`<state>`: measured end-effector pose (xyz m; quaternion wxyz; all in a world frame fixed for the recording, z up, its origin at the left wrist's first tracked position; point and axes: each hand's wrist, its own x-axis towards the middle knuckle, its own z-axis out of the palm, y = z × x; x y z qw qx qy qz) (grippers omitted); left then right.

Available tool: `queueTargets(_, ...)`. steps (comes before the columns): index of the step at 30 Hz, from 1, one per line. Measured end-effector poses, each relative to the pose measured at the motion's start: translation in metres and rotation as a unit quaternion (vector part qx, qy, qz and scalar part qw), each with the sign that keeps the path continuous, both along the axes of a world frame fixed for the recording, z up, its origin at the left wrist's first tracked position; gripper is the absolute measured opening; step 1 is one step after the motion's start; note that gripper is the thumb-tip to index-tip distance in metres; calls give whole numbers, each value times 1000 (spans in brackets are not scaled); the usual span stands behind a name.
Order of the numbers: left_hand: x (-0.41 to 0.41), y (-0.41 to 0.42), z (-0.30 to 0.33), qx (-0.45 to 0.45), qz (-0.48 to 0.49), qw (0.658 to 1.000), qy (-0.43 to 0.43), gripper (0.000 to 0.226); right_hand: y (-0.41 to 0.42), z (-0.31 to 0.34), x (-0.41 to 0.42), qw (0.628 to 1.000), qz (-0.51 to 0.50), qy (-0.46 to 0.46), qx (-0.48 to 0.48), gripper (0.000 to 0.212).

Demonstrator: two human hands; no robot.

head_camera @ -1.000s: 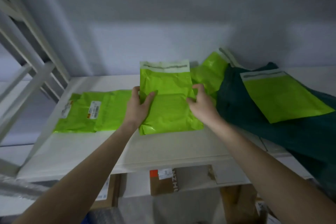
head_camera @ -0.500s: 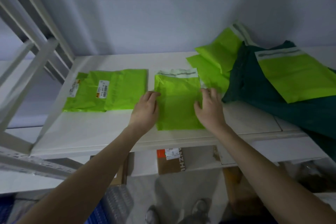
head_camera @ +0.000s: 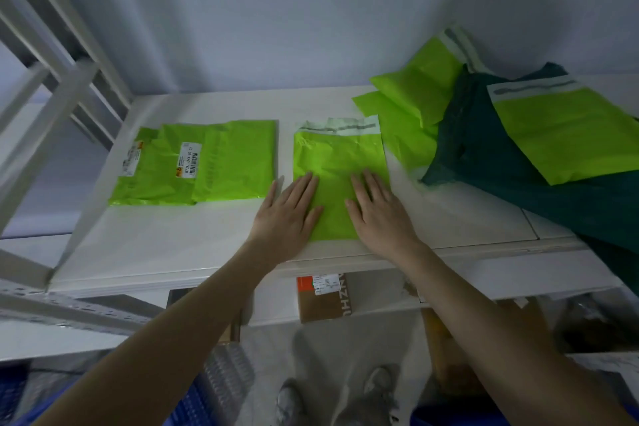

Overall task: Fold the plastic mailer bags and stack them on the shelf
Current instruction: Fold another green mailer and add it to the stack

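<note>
Your left hand (head_camera: pixel 288 214) and right hand (head_camera: pixel 378 214) both lie flat, fingers straight and slightly spread, pressing on the lower half of the lime-green plastic mailer bag (head_camera: pixel 339 162) that lies on the white shelf board (head_camera: pixel 166 245); neither hand curls round anything. The bag sits near the shelf's front edge, its pale adhesive strip with a grey band at the far end, well beyond your fingertips. Your left palm overlaps the bag's left edge, your right palm its lower right corner. Just to the left, apart from it, lies a folded stack of lime-green mailer bags (head_camera: pixel 204 162) carrying a white shipping label (head_camera: pixel 190 161) with a barcode and print too small to read surely. To the right, loose lime-green mailer bags (head_camera: pixel 411 104) lean against a dark green plastic bag (head_camera: pixel 501 162), with one more lime-green mailer (head_camera: pixel 567 128) on top. Below the shelf, a brown cardboard box (head_camera: pixel 325 301) shows the letters "NZH" and an orange corner.
</note>
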<state>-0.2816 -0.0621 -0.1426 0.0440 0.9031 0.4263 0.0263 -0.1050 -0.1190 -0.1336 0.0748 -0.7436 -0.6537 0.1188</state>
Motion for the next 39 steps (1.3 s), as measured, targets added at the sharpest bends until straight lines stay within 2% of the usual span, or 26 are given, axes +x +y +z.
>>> queueTargets(3, 2, 2, 2, 4, 10, 1000, -10, 84, 1, 3, 2, 1000, -1, -9, 0, 56)
queueTargets(9, 7, 3, 17, 15, 8, 999, 28, 73, -4, 18, 3, 999, 15, -49, -11, 53)
queueTargets(14, 4, -3, 12, 78, 10, 996, -33, 51, -16, 21, -3, 997, 19, -71, 17, 43)
queueTargets(19, 18, 6, 21, 18, 32, 997, -73, 55, -6, 25, -1, 998, 4, -40, 40, 43)
queueTargets(23, 33, 31, 23, -19, 67, 991, -118, 40, 22, 28, 10, 997, 0, -3, 82, 45)
queueTargets(29, 55, 51, 16, -69, 40, 992, -93, 42, 63, 18, 11, 998, 17, 1, 67, 44)
queueTargets(34, 57, 54, 9, -24, 53, 998, -35, 50, 67, 2, 9, 998, 41, -22, 33, 47)
queueTargets(37, 54, 52, 2, -6, 50, 998, -37, 77, 65, 0, 11, 998, 40, -16, 38, 48)
queueTargets(39, 54, 54, -2, -10, 51, 998, -24, 71, 64, -2, 10, 999, 27, -14, 35, 50)
